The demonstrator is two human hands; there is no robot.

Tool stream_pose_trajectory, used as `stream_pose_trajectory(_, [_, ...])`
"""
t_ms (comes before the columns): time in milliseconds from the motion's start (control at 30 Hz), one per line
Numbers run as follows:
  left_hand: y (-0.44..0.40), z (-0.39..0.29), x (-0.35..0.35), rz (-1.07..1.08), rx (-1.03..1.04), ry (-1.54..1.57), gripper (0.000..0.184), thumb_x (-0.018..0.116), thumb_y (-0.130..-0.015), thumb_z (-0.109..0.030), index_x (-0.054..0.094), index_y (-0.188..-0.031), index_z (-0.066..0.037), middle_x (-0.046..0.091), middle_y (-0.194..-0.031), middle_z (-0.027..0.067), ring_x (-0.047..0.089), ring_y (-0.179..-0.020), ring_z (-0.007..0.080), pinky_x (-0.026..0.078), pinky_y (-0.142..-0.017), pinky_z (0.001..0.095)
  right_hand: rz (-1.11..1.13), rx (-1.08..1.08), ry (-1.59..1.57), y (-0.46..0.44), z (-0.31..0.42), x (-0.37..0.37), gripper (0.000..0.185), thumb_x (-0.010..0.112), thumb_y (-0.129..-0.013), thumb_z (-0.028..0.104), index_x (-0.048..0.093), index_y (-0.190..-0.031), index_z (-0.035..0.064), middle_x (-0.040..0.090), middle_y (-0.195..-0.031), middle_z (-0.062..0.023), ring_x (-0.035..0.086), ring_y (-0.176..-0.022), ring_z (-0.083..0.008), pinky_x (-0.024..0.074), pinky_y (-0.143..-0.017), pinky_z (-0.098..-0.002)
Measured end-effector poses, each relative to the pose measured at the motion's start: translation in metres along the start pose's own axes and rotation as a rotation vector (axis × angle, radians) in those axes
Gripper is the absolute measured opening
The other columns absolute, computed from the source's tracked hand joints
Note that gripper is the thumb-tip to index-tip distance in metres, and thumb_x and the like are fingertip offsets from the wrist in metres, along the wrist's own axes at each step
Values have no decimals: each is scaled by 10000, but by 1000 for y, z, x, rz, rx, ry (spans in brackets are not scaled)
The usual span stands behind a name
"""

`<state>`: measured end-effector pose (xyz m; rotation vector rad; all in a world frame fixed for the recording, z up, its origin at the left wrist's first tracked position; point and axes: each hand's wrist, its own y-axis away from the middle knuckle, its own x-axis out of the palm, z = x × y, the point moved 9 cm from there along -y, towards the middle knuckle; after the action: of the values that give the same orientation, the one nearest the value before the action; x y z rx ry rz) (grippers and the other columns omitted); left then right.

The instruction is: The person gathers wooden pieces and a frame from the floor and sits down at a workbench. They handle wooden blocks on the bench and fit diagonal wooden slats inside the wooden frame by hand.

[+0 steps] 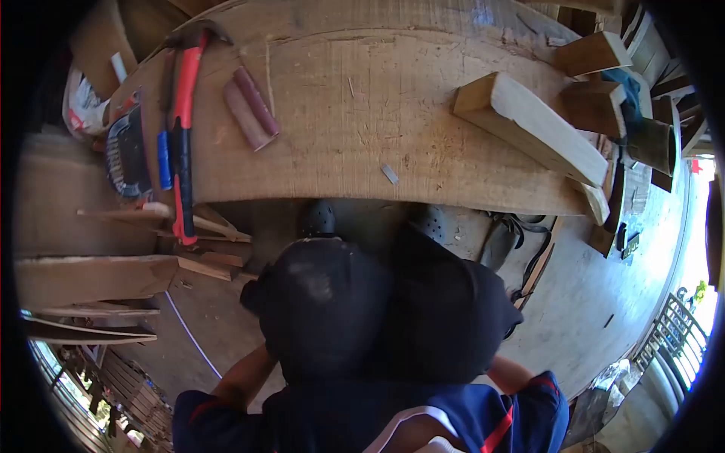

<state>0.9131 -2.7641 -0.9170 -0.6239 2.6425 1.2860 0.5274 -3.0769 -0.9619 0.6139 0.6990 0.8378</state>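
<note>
Both my forearms hang down beside my thighs, and my left hand and my right hand are hidden behind my legs. My knees (325,302), in dark trousers, are close to the front edge of a wooden workbench (325,166). On the bench's left lies a hammer (183,128) with a red and black handle, beside a blue-handled tool (165,160). A folded brown-red sheet, like sandpaper (249,109), rests to the right of the hammer. Near the front edge is a small grey metal piece (389,174).
A thick wood block (532,128) lies at the bench's right, with more wood offcuts (593,54) behind it. Boards (98,278) are stacked at the left. Sandals (498,243) lie on the floor under the bench's right side.
</note>
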Motion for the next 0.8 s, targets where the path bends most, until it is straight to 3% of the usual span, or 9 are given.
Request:
stream_pose_trajectory(200, [-50, -17, -89, -94, 160, -86, 283, 512, -864, -241, 625, -1015, -31, 642, -978, 116, 606, -893, 268, 460, -799, 365, 76, -44, -90, -2, -26, 31, 320, 628, -794, 41, 578, -1106, -9, 649, -1001, -85, 615, -892, -186, 488, -795, -323])
stream_pose_trajectory(267, [-18, -134, -118, -232, 134, -395, 279, 538, -832, -229, 637, -1022, -51, 629, -1024, 131, 611, -879, 271, 466, -757, 362, 84, -29, -116, 17, -42, 16, 323, 629, -792, 41, 577, -1107, -10, 648, -1004, -85, 614, -895, -186, 487, -798, -324])
stream_pose_trajectory(367, [49, -308, -146, -556, 739, -231, 305, 534, -854, -244, 630, -1083, -67, 604, -1140, 131, 574, -1054, 288, 427, -911, 358, 93, -23, -170, 24, -50, 24, 328, 631, -790, 39, 576, -1109, -12, 647, -1009, -86, 613, -899, -187, 486, -802, -325])
stream_pose_trajectory(467, [61, -348, -121, -69, 1109, -55, 432, 457, -899, -367, 595, -1124, -25, 553, -1234, 151, 495, -1180, 282, 343, -1007, 361, 112, -27, -223, 0, -36, 49, 332, 633, -788, 38, 575, -1110, -14, 646, -1015, -87, 612, -903, -187, 485, -806, -326])
stream_pose_trajectory(533, [32, -332, -98, 127, 939, -176, 500, 371, -928, -412, 569, -1158, -15, 534, -1254, 158, 452, -1224, 273, 299, -1038, 360, 125, -38, -250, -16, -21, 59, 335, 634, -786, 37, 574, -1111, -15, 645, -1018, -88, 612, -906, -187, 484, -809, -327])
stream_pose_trajectory(600, [-6, -277, -110, 246, 555, 260, 438, 420, -943, -341, 519, -1239, -35, 517, -1285, 116, 440, -1220, 205, 300, -1037, 324, 138, -49, -277, -20, -7, 61, 338, 635, -785, 37, 574, -1113, -16, 644, -1021, -89, 611, -908, -187, 483, -811, -328])
stream_pose_trajectory(633, [-32, -199, -123, 3, 225, 387, 465, 490, -921, -315, 471, -1297, -41, 483, -1326, 100, 429, -1221, 197, 297, -1043, 308, 144, -58, -293, -22, -8, 60, 339, 636, -784, 36, 573, -1113, -17, 644, -1023, -89, 611, -910, -187, 483, -813, -328])
stream_pose_trajectory(667, [-42, -147, -101, 370, 328, -117, 533, 570, -886, -247, 404, -1355, -55, 443, -1364, 101, 398, -1244, 203, 286, -1055, 318, 149, -64, -313, -21, -8, 59, 341, 636, -783, 36, 573, -1114, -17, 643, -1025, -89, 610, -911, -187, 483, -814, -329])
stream_pose_trajectory(800, [-2, -28, -63, 554, 118, -383, 568, 653, -825, -269, 459, -1309, -44, 476, -1331, 91, 424, -1232, 229, 316, -1043, 370, 73, -16, -284, -20, -11, 58, 348, 633, -791, 50, 562, -1121, -31, 631, -1053, -91, 593, -934, -164, 474, -822, -317])
